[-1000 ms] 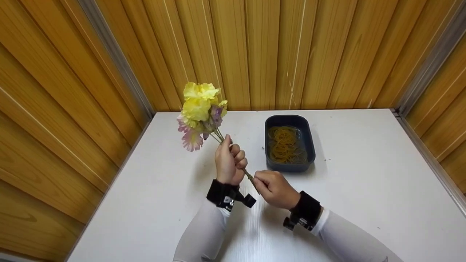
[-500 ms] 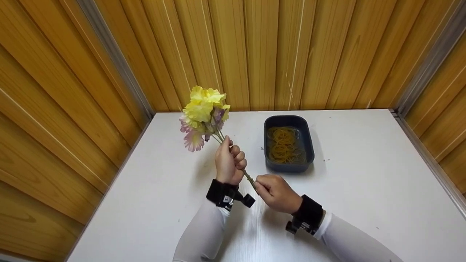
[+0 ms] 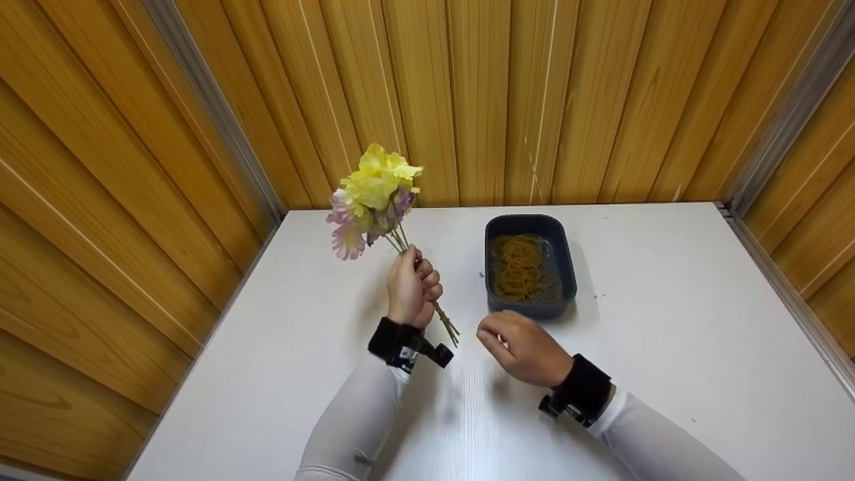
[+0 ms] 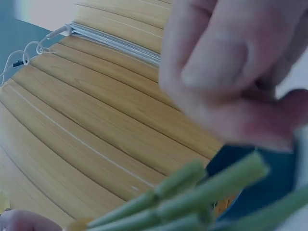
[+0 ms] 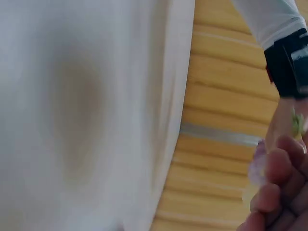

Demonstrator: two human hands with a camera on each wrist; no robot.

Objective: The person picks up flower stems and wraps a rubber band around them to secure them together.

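Note:
My left hand (image 3: 414, 287) grips the stems of a bunch of yellow and pale purple flowers (image 3: 374, 184), blooms tilted up toward the back wall. Below the fist the cut stem ends (image 3: 447, 324) stick out toward the lower right. In the left wrist view, a bit of orange (image 4: 79, 224) shows on the stems (image 4: 211, 192) close to that hand. My right hand (image 3: 528, 351) hovers right of the stem ends, apart from them, its fingers curled and the thumb near the forefinger. Nothing shows between its fingertips.
A dark blue-grey rectangular container (image 3: 532, 309) stands on the white table (image 3: 668, 321) just beyond the right hand. Tangled yellow rubber bands (image 3: 521, 267) lie inside it. Wood-patterned walls (image 3: 481, 100) enclose the table at the back and sides.
The right hand has let go of the stem ends and moved slightly right. The left hand has shifted a little left and up with the flowers, whose stems stand steeper.

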